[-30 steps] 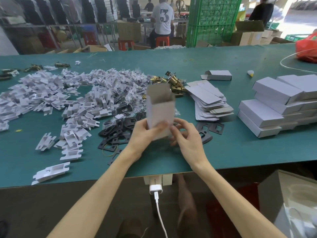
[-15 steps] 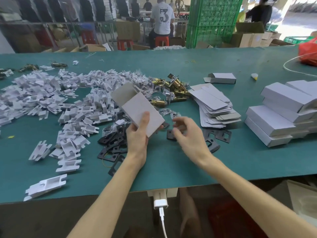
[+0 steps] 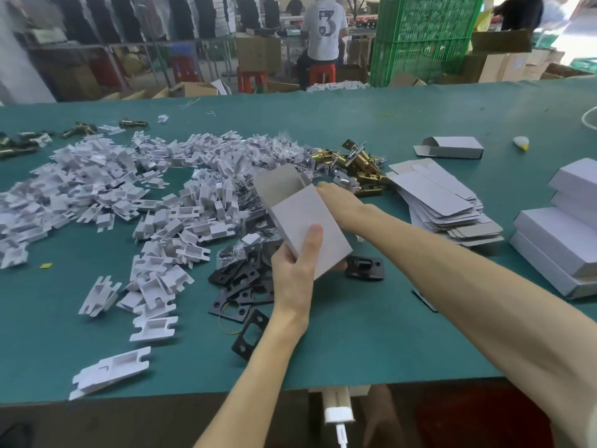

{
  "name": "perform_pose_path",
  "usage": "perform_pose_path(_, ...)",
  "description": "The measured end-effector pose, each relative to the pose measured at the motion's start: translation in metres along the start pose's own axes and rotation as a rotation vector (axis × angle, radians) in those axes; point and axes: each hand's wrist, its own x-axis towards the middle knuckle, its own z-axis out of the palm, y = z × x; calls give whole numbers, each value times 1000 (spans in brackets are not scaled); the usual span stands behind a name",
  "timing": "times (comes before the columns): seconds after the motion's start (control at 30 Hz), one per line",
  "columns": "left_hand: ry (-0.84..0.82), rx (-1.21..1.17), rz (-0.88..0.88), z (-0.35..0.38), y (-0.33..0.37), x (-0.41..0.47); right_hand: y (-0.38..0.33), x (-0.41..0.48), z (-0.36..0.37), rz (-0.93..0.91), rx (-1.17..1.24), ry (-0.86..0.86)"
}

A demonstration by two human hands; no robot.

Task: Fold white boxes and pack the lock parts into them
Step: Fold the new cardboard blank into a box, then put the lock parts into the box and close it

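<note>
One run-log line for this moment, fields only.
left hand: holds open box | right hand: at brass latches behind box, grip unclear

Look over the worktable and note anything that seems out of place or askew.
One black plate seems propped at a tilt, just off the black pile. A white insert lies alone near the front edge of the table.
</note>
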Motion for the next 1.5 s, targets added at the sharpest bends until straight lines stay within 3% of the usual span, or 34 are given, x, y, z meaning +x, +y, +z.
perform_pose_path(0.33,-103,86,13,-1,0,-4,18,-21,-10,64,67,250)
perform_pose_path(0.6,-198,196,53,0,4,-7,44,-73,-53,192,585,475)
perform_pose_path(0.8,-204,228,15,2,2,-7,30,-116,-120,23,977,704)
perform_pose_path(0.9,-229,254,-6,1,2,-7,14,-128,-134,-84,966,615)
perform_pose_path(1.1,-256,309,-14,1,1,-7,-11,-127,-113,-126,503,453)
perform_pose_path(1.5,-308,332,-67,0,1,-6,-21,-123,-86,-194,258,125)
